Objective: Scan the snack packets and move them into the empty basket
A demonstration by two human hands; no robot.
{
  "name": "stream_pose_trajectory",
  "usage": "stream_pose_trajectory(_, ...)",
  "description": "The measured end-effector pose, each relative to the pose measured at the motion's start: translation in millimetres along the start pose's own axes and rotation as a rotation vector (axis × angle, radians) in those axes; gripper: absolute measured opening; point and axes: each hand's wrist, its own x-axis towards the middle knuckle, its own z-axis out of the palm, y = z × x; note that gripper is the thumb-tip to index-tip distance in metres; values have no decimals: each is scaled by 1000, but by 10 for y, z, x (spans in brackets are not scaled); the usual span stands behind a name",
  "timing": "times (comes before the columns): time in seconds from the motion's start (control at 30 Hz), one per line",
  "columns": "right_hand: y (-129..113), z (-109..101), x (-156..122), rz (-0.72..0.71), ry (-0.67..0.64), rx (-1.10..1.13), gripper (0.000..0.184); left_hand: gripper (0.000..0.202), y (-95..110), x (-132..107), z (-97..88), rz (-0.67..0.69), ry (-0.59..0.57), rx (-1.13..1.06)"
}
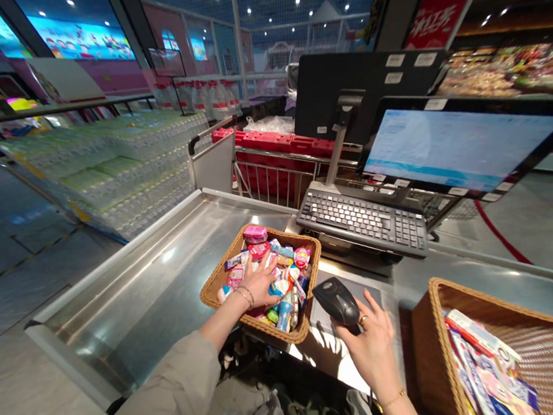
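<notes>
My left hand (259, 282) reaches into a brown woven basket (208, 297) full of small colourful packages, fingers spread over the pile. Around its fingers lie a pink oval pack (255, 234), a red pack (260, 251) and a pink-and-white round sweet (302, 257). Whether the fingers grip any one piece cannot be made out. Just right of this basket, my right hand (373, 338) is closed around a black handheld barcode scanner (337, 301), held above the counter with its head pointing up and left.
A second woven basket (441, 348) with several flat packages stands at the right. Behind are a keyboard (360, 219), a lit monitor (461, 144) and a metal trolley (273, 175). The steel counter (168, 303) has a raised rim at left.
</notes>
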Motion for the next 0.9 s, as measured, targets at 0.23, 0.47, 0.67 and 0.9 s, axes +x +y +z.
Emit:
stream_pose_trajectory(0.23,-29,3,21,5,-15,5,30,28,-85,-60,-4,-91,-21,-78)
stream_pose_trajectory(0.47,-33,12,26,6,-11,8,33,26,-55,32,32,-219,87,-52)
stream_pose_trajectory(0.67,-10,4,25,14,-5,20,31,37,-41,-45,-8,-142,145,-35)
stream_pose_trajectory(0.9,-15,-11,32,8,5,24,29,37,76,-172,-56,-27,133,28)
